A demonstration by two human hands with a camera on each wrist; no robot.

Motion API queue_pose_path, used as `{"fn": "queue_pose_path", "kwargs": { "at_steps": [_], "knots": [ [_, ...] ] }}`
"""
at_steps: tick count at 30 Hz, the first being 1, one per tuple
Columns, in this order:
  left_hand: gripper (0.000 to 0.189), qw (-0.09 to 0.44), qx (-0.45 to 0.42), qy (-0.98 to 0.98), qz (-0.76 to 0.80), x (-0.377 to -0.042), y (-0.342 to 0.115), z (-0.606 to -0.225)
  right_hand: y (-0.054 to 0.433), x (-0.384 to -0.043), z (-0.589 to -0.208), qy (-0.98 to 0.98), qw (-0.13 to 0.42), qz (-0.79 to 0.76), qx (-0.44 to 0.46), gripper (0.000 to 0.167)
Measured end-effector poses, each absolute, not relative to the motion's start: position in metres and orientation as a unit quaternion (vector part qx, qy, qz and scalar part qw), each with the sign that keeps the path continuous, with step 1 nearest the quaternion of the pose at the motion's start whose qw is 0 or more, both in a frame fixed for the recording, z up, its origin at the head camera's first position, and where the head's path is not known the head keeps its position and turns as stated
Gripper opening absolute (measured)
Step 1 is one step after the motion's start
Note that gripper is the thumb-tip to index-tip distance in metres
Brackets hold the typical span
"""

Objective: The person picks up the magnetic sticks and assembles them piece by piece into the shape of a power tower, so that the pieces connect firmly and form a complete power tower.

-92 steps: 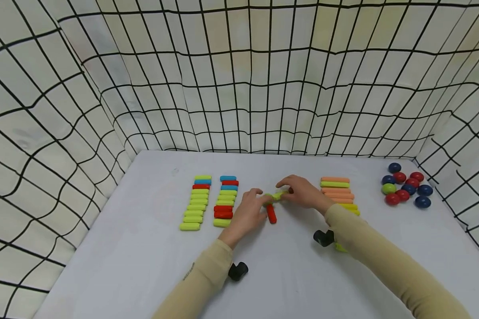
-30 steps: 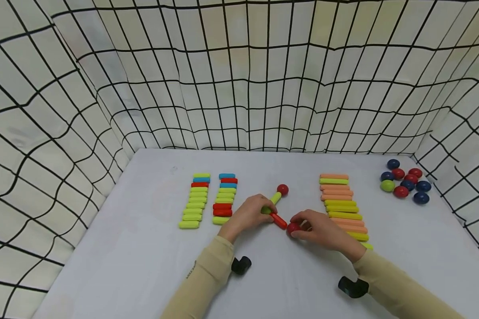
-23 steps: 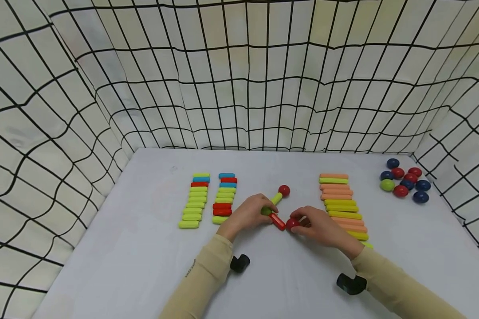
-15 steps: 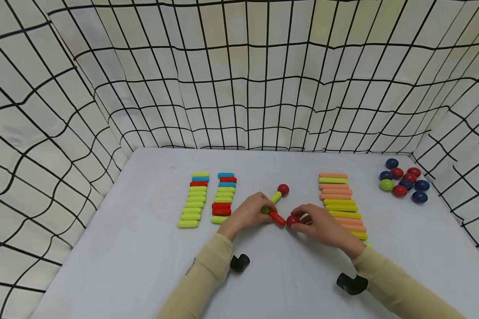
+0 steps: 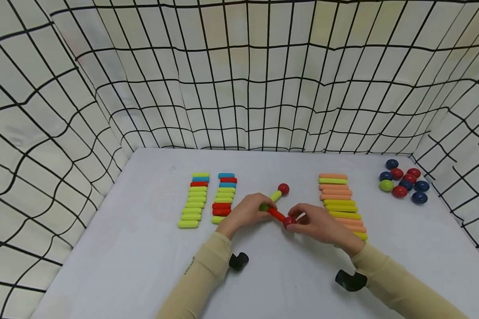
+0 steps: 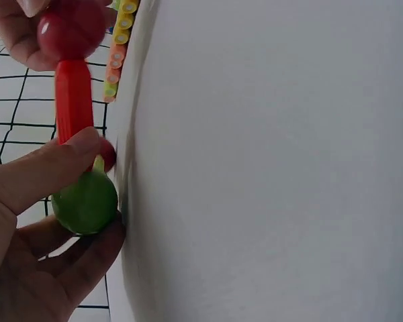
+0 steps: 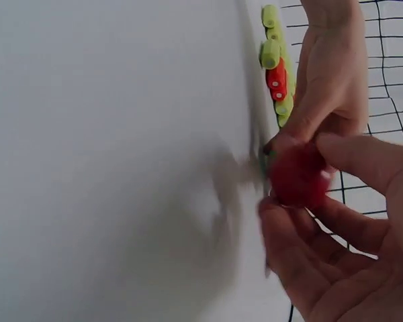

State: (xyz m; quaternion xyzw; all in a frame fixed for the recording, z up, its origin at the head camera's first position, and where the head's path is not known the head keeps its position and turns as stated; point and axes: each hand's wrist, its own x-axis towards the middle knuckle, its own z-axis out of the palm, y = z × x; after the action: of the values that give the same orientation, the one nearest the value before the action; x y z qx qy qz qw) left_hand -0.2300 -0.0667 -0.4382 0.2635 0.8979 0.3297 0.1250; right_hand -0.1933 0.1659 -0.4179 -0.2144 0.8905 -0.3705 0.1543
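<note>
My left hand grips a green ball, its thumb lying over the near end of a short red rod that joins the ball. From the same ball a yellow-green rod runs to a red ball further back. With thumb and fingertips my right hand pinches another red ball against the free end of the red rod. In the right wrist view this pinched ball hides most of the rod behind it.
Two columns of short yellow-green, red and blue rods lie left of the hands. Longer orange and yellow rods form a column on the right, partly under the right forearm. Loose balls cluster at the far right. Black netting stands behind the table.
Over three seconds both hands went from the yellow-green rod to the red one, and a red ball came onto the yellow-green rod. In the last half second the right hand's ball met the red rod.
</note>
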Motion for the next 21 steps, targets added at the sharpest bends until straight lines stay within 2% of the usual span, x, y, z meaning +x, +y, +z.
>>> {"fn": "queue_pose_path", "kwargs": {
  "at_steps": [3, 7, 9, 12, 15, 21],
  "knots": [
    [0.024, 0.129, 0.290, 0.898, 0.306, -0.230, -0.068, -0.438, 0.163, -0.202, -0.416, 0.895, 0.130, -0.341, -0.258, 0.029],
    [0.024, 0.130, 0.317, 0.897, 0.281, -0.231, -0.068, -0.438, 0.156, -0.220, -0.415, 0.908, 0.038, -0.258, -0.327, 0.028],
    [0.024, 0.130, 0.325, 0.895, 0.275, -0.231, -0.069, -0.439, 0.152, -0.230, -0.416, 0.913, 0.011, -0.196, -0.359, 0.031],
    [0.025, 0.128, 0.335, 0.894, 0.269, -0.230, -0.070, -0.439, 0.145, -0.242, -0.418, 0.907, 0.009, -0.123, -0.403, 0.034],
    [0.028, 0.117, 0.330, 0.898, 0.267, -0.226, -0.074, -0.435, 0.138, -0.251, -0.420, 0.903, 0.016, -0.084, -0.421, 0.028],
    [0.029, 0.106, 0.253, 0.918, 0.286, -0.212, -0.098, -0.418, 0.129, -0.263, -0.414, 0.925, 0.062, -0.049, -0.372, 0.018]
  ]
}}
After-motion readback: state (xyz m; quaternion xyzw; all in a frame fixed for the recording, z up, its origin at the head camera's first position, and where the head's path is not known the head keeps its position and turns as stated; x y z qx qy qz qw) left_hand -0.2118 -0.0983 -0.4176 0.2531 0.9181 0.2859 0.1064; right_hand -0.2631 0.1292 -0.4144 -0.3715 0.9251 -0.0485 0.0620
